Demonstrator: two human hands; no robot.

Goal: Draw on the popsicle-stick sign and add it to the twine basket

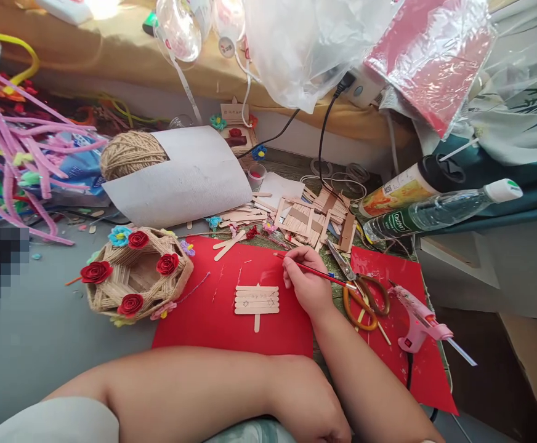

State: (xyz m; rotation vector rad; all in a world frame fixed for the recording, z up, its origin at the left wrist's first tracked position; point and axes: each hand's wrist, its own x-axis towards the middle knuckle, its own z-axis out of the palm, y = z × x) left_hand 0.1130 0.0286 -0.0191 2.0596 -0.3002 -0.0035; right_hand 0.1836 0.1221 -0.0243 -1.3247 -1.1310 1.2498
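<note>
My right hand (311,280) is closed around a slim red pencil (306,267), whose point faces left above the red sheet (194,332). Left of that hand, on the sheet, lies a small sign of craft sticks (257,300) with drawn stars, faint marks along its top and one stick as a post. My left forearm crosses the front edge; my left hand (317,397) is bent downward beside my right forearm, its fingers mostly hidden. A twine-wrapped basket (97,301) with red paper roses sits to the left. Scissors (358,295) with brown handles lie right of my right hand.
A pink glue gun (423,323) lies on another red sheet (430,381) at right. Behind are piled craft sticks (303,224), a water bottle (435,212), a cup (409,181), a twine ball (132,154) and white paper (189,178). Pipe cleaners (12,163) crowd the left.
</note>
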